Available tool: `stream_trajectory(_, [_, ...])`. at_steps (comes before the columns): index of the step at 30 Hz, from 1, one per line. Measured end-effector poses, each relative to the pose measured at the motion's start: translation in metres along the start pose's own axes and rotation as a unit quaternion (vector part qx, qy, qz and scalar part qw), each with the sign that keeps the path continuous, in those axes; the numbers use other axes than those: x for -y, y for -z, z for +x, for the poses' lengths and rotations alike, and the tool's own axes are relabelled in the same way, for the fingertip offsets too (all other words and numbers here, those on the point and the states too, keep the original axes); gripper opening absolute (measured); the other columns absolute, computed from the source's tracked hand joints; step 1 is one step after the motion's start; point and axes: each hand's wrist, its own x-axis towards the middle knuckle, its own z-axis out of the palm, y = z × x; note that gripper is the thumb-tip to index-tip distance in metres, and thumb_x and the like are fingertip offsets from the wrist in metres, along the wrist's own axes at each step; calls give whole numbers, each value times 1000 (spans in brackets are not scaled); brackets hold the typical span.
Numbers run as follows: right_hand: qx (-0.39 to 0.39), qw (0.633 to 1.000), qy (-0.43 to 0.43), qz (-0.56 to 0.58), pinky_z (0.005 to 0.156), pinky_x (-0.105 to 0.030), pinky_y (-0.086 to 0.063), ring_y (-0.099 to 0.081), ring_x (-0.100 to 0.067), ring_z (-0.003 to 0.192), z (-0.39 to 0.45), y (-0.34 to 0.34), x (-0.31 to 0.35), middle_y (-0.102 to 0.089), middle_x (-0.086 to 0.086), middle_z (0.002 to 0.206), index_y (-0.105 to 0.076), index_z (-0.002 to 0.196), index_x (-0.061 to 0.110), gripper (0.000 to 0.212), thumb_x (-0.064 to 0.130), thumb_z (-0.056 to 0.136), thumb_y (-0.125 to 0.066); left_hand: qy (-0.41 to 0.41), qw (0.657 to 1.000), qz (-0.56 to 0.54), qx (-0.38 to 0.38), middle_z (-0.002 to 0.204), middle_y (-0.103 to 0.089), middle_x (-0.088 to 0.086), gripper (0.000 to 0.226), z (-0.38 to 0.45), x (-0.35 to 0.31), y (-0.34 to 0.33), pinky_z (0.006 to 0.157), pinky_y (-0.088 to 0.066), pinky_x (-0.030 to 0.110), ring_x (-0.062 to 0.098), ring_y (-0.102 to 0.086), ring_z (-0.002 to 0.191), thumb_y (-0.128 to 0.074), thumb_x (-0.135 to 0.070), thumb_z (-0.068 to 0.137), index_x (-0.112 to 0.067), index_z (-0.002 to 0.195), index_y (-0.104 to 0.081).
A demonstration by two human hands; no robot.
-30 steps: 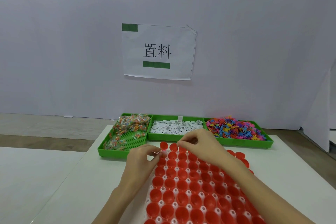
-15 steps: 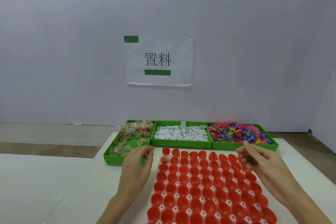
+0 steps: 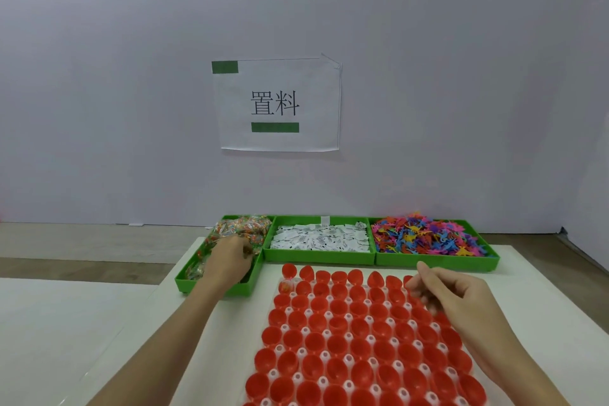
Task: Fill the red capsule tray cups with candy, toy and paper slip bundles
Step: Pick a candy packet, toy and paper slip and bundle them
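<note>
The red capsule tray (image 3: 362, 339) lies in front of me with many open cups. One cup at its far left corner (image 3: 285, 285) holds a small bundle. My left hand (image 3: 227, 260) reaches into the green candy tray (image 3: 214, 287), its fingertips buried among the wrapped candies (image 3: 244, 229), so any grip is hidden. My right hand (image 3: 451, 297) hovers over the tray's far right corner, fingers loosely curled and holding nothing. The tray of white paper slips (image 3: 319, 237) and the tray of colourful plastic toys (image 3: 428, 237) sit behind.
The three green trays stand side by side at the far edge of the white table (image 3: 527, 290), close to a white wall with a paper sign (image 3: 276, 105). Another white surface (image 3: 66, 323) lies to the left.
My left hand moved from the capsule tray's left edge forward into the candy tray. My right hand stayed over the tray's far right corner, drawing slightly inward.
</note>
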Motion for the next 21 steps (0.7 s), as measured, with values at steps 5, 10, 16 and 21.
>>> stream_trajectory(5, [9,1000,16,-15,58,-16,-53,-63,-9,62,-2,-3,3,-75,-7,74,-81,75,21,34,46,87,-63,2,999,-18,-36,91,-75,10,11,3,1,-7,78,-52,32,23,-67,85,-66,-3,93,-2,90,-77])
stream_trajectory(10, [18,999,20,-23,57,-16,-52,-61,-6,58,-4,-6,4,-75,-6,73,-81,73,21,33,46,86,-63,19,994,-55,-97,86,-76,9,12,-5,1,1,71,-56,38,23,-67,76,-64,-5,95,-4,91,-75])
stream_trajectory(16, [17,999,7,-32,57,-19,-53,-61,-8,59,-7,-9,6,-75,-8,74,-81,73,19,33,44,86,-63,35,923,-358,-138,82,-76,-11,9,-52,-26,25,72,-54,17,4,-71,80,-74,-16,92,-24,93,-78])
stream_trajectory(21, [23,998,10,-53,57,-17,-52,-61,-7,58,-11,-13,11,-75,-8,74,-81,73,19,34,43,87,-62,68,865,-487,-97,86,-79,-3,17,-101,-46,21,67,-60,22,13,-74,76,-74,-14,92,-28,101,-77])
